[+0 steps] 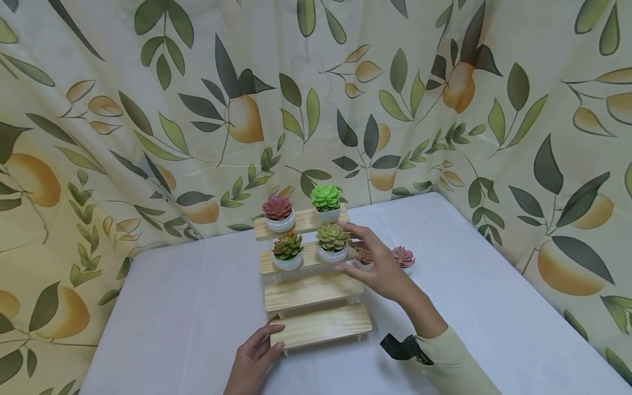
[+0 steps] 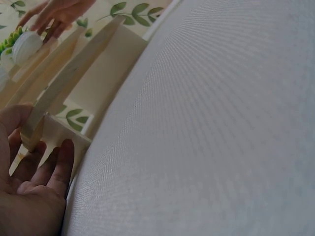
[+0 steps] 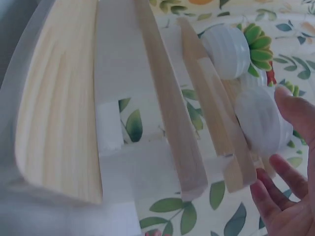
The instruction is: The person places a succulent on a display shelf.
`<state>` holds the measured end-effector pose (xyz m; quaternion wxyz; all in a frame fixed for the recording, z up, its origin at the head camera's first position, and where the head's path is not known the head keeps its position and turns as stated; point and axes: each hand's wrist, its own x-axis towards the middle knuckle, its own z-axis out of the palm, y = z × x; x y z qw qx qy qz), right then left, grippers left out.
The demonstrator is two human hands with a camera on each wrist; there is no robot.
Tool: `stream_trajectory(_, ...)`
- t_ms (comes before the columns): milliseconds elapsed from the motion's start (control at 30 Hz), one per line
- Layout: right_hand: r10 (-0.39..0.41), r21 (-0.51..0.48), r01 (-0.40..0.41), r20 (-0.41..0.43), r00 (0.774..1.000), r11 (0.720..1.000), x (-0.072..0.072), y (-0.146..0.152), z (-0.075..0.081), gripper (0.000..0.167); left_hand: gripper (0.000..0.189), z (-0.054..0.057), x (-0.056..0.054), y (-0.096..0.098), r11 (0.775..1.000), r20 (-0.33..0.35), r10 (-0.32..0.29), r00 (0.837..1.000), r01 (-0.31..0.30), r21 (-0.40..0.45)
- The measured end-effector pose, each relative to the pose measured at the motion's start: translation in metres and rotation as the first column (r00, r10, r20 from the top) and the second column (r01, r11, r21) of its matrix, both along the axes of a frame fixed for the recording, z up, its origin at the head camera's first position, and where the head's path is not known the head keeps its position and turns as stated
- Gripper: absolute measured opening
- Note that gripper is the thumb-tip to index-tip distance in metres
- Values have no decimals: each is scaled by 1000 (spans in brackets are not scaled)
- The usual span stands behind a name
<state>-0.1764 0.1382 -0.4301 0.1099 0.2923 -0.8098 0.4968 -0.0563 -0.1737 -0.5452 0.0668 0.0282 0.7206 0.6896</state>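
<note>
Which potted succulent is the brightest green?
The lime-green succulent at the right end of the top tier; the others are muted green, reddish or pink.

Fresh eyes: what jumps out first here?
The bright green succulent at the top right of the wooden stand. Next, the right hand at the grey-green succulent one tier below, and the left hand gripping the lowest tier at its left end. Behind hangs a fruit-patterned backdrop.
</note>
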Motion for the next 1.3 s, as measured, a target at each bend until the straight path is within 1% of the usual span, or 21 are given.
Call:
stream_trajectory(100, 11, -38, -11, -3, 1000, 999, 0, 7, -3, 82, 38, -1, 1, -1, 1000, -24, 4, 1000, -5, -16)
stream_trajectory(200, 2, -45, -2, -4, 1000, 999, -1, 17, -6, 81, 38, -3, 1, -1, 1000, -41, 0, 999, -1, -20)
stream_trajectory(300, -49, -26, 48, -22, 999, 998, -1, 29, -11, 82, 38, -3, 0, -1, 1000, -30, 0, 1000, -1, -15)
stream_trajectory(400, -135, -8, 134, -50, 990, 991, -2, 40, -18, 80, 38, -3, 0, -1, 1000, -27, 1, 1000, -1, -15)
stream_trajectory(500, -245, 9, 246, -85, 966, 969, -4, 53, -29, 73, 37, -3, 0, -1, 1000, -37, 2, 999, -3, -14)
stream_trajectory(633, -386, 8, 390, -111, 916, 921, -9, 71, -43, 60, 37, -3, 0, 0, 1000, -52, 8, 999, -8, -1)
stream_trajectory(700, -436, 3, 438, -95, 895, 899, -11, 80, -49, 55, 36, -3, 0, 0, 1000, -61, 8, 998, -8, 4)
stream_trajectory(767, -464, 9, 465, -68, 883, 885, -11, 89, -53, 52, 36, -2, 1, 0, 1000, -69, 7, 998, -6, 7)
stream_trajectory(833, -474, 25, 475, -37, 880, 880, -11, 96, -57, 50, 36, -2, 1, 0, 1000, -71, 6, 997, -6, 6)
stream_trajectory(900, -468, 43, 468, -8, 884, 883, -10, 103, -61, 48, 36, -1, 2, 0, 1000, -72, 2, 997, -2, 9)
stream_trajectory(1033, -433, 69, 429, 60, 900, 901, -6, 111, -68, 52, 36, -3, 1, 0, 1000, -68, 2, 998, -2, 5)
stream_trajectory(1133, -408, 79, 401, 110, 906, 913, -4, 114, -73, 56, 36, -4, 0, 0, 1000, -65, 7, 998, -8, -4)
stream_trajectory(1200, -393, 82, 386, 128, 910, 919, -3, 116, -77, 57, 36, -5, 0, 0, 1000, -62, 11, 998, -11, -5)
stream_trajectory(1300, -377, 84, 368, 135, 916, 926, -2, 118, -82, 58, 35, -6, -1, 0, 1000, -70, 10, 997, -11, -6)
